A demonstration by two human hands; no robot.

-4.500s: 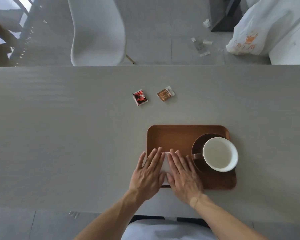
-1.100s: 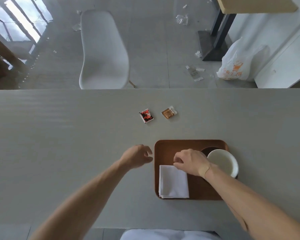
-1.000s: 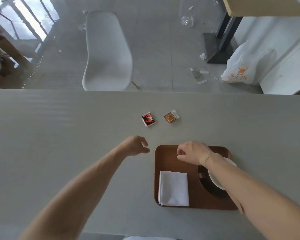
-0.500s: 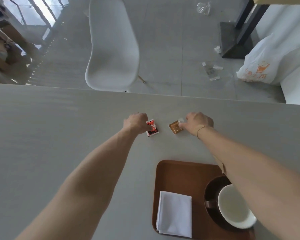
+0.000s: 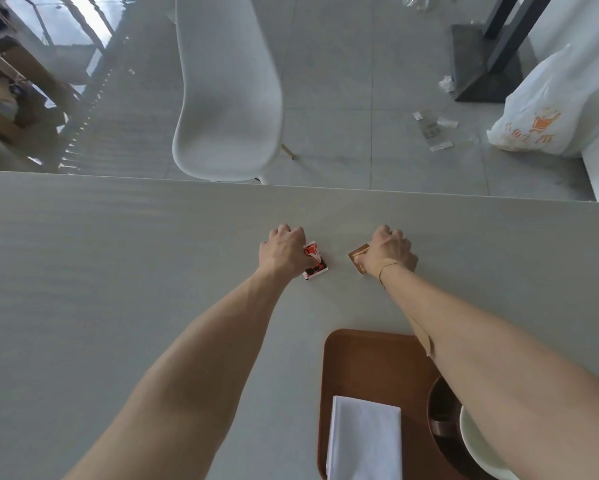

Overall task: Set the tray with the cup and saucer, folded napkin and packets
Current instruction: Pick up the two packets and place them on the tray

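Observation:
Both arms stretch across the grey table. My left hand (image 5: 284, 251) has its fingers curled over the left side of the red packet (image 5: 316, 263), which lies on the table. My right hand (image 5: 388, 252) curls over the brown packet (image 5: 357, 259), only its left edge showing. Near the bottom right sits the wooden tray (image 5: 370, 362). A folded white napkin (image 5: 364, 441) lies on its near left part. The white cup (image 5: 478, 445) on the dark saucer (image 5: 441, 407) stands at its right, mostly hidden under my right forearm.
The table's far edge (image 5: 429, 195) runs just beyond my hands. Behind it stands a white chair (image 5: 229, 98). On the floor at the right are a white plastic bag (image 5: 547, 112), scraps of wrapper (image 5: 433, 128) and a dark table base (image 5: 481, 60).
Both hands left the tray and reached forward to the two packets. In the last half second they settled further over the packets, the right hand covering more of the brown one.

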